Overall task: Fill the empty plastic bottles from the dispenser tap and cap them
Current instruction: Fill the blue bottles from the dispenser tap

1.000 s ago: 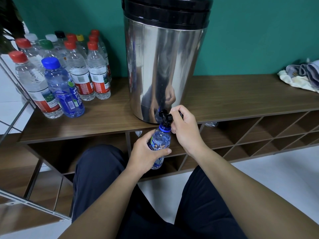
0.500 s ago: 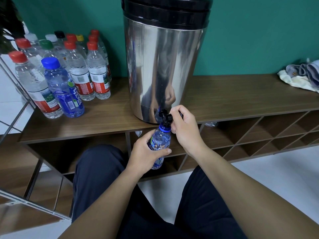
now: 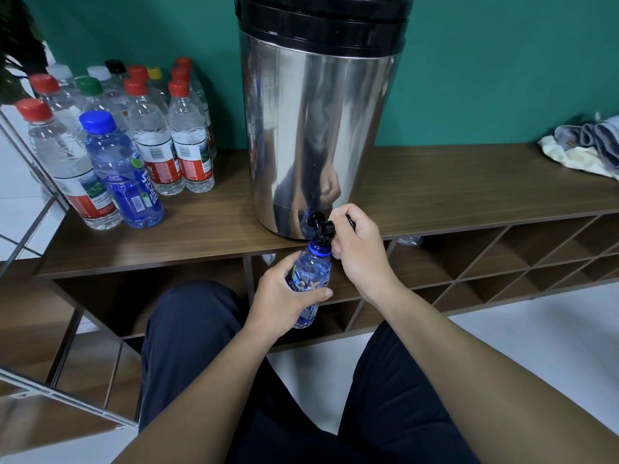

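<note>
Centrally, the left hand (image 3: 284, 296) grips a bottle (image 3: 310, 279) under the tap (image 3: 321, 226), which the right hand (image 3: 360, 251) clasps. Dispenser (image 3: 318, 122) stands on a wooden shelf (image 3: 452, 192) against a green wall (image 3: 502, 68); capped bottles (image 3: 134, 142) cluster upper left, cloths (image 3: 589, 149) right.

Dispenser lid (image 3: 321, 15): top cut off by your frame.
Tap lever (image 3: 348, 222): mostly hidden under your right hand (image 3: 360, 252).
Bottle label (image 3: 306, 283): partly covered by your left hand (image 3: 284, 303).

Cloths (image 3: 584, 147): crumpled heap, right edge of frame, on the table (image 3: 452, 182).
Wall (image 3: 502, 68): teal, upper frame.
</note>
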